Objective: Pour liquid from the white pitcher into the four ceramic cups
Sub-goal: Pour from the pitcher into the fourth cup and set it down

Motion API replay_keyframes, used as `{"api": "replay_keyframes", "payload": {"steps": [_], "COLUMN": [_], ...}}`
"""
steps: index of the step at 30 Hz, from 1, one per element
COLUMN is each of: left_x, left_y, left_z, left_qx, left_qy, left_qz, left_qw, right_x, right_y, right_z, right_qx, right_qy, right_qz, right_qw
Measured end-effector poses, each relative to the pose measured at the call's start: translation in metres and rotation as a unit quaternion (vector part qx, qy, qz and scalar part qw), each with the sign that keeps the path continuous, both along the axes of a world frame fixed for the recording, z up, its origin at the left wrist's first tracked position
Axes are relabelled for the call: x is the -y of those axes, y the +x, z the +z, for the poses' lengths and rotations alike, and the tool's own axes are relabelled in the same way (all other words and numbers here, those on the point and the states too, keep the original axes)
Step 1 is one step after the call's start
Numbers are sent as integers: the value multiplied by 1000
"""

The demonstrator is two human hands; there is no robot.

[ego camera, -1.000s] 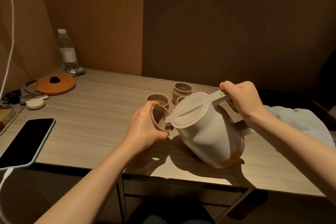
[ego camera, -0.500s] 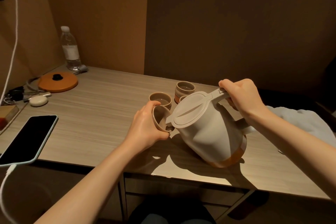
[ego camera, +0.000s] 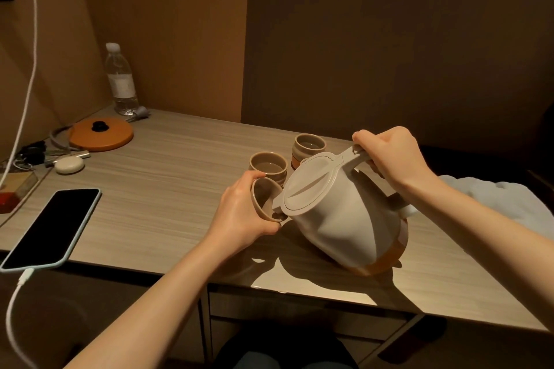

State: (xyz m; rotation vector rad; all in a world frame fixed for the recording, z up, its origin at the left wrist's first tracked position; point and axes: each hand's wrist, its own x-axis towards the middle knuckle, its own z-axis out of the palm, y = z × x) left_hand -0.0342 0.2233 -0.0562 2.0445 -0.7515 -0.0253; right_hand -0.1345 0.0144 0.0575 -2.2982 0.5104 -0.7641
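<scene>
Mid-pour: white pitcher point(ego camera: 338, 219), gripped by the handle in the right hand point(ego camera: 389, 159), is tipped spout-first into a tilted cup point(ego camera: 265, 202) held by the left hand point(ego camera: 242, 216); next, likely more tilt, spout kept over the rim.

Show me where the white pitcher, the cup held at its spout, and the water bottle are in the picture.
white pitcher point(ego camera: 338, 219): head view, on the side of its tilted body.
cup held at the spout point(ego camera: 263, 199): head view, on its inner wall.
water bottle point(ego camera: 120, 84): head view, on its label.
</scene>
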Motion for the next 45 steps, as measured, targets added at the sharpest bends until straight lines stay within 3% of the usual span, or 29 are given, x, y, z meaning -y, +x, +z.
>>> {"api": "replay_keyframes", "payload": {"steps": [45], "left_x": [-9], "left_y": [0], "left_z": [-18], "left_qx": [-44], "left_qy": [-41], "left_qz": [9], "left_qw": [998], "right_x": [-12], "right_y": [17], "right_z": [2], "right_qx": [-44], "right_qy": [-56], "right_qz": [5], "right_qw": [997]}}
